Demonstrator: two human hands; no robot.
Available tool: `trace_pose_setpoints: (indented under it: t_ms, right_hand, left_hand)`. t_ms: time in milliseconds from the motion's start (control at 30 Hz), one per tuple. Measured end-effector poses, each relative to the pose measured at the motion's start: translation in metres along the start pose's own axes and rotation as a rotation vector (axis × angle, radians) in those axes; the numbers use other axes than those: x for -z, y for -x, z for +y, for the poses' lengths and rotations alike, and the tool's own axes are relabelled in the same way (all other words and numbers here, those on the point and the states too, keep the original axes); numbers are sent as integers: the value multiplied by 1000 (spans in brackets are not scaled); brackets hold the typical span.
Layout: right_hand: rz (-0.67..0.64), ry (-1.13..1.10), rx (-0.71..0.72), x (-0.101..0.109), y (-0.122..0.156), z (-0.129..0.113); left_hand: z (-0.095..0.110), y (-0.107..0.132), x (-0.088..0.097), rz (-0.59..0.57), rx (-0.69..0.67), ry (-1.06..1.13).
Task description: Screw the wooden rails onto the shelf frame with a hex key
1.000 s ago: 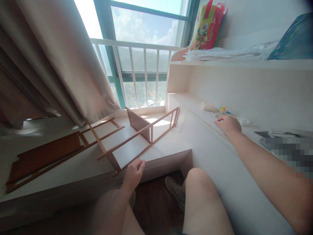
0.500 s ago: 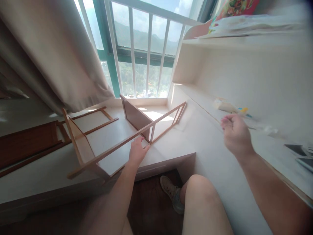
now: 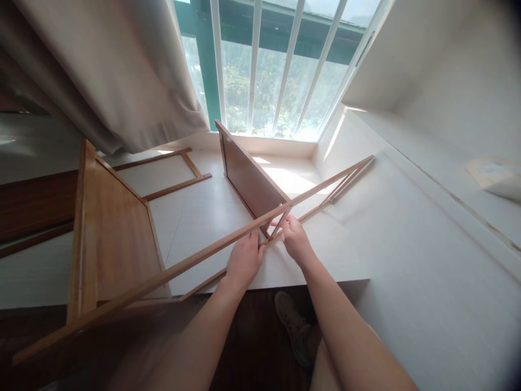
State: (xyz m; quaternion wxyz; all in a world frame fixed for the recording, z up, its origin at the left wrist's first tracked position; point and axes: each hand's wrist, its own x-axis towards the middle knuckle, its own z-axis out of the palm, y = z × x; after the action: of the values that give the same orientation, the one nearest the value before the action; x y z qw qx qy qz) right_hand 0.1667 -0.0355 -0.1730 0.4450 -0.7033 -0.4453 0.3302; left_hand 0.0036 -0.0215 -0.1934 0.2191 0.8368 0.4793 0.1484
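Right hand (image 3: 296, 239) has crossed from above the white raised ledge (image 3: 439, 157) at the right since the earlier frame, and it now works close beside my left hand (image 3: 244, 260); my head view has leaned in and tipped down too.

Going across from the left, a flat reddish-brown wooden frame (image 3: 40, 203) lies on the white surface (image 3: 325, 255). Nearer, the slim brown wooden rack (image 3: 203, 253) rests on its side, its honey-brown rectangular panel (image 3: 122, 239) standing at the left end. My left hand is half curled under the upper rail, thumb by the lower one; whether it grips, I can't tell. Just beyond stands the dark brown flat wooden panel (image 3: 252, 174), its near corner meeting the short thin wooden crosspiece (image 3: 280, 222). There my right hand sits with its fingers drawn narrow, but I can't make out anything small between them.

To work well here, I'd brace that corner with the left hand, keep the crosspiece square to both rails, and press lightly with the right so the rack doesn't skid. A pale blocky packet (image 3: 499, 176) sits on the ledge, well apart.
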Motion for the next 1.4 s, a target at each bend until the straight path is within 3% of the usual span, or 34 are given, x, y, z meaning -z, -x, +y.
trace_pose_setpoints:
  t_ms: [200, 467, 633, 933, 1100, 1400]
  right_hand:
    - [-7, 26, -54, -10, 5, 11]
    - [6, 35, -56, -11, 5, 9]
    - [-77, -7, -33, -7, -2, 12]
    - [-105, -33, -29, -6, -3, 14]
    - [-80, -35, -35, -6, -2, 14]
    - [-81, -13, -39, -4, -1, 13]
  left_hand:
    - [6, -4, 5, -37, 29, 4]
    - [8, -8, 10, -86, 69, 87]
    - [5, -10, 7, -25, 81, 159]
    - [3, -21, 5, 58, 151, 349]
    - [11, -29, 5, 123, 159, 317]
    - [16, -38, -2, 152, 222, 63]
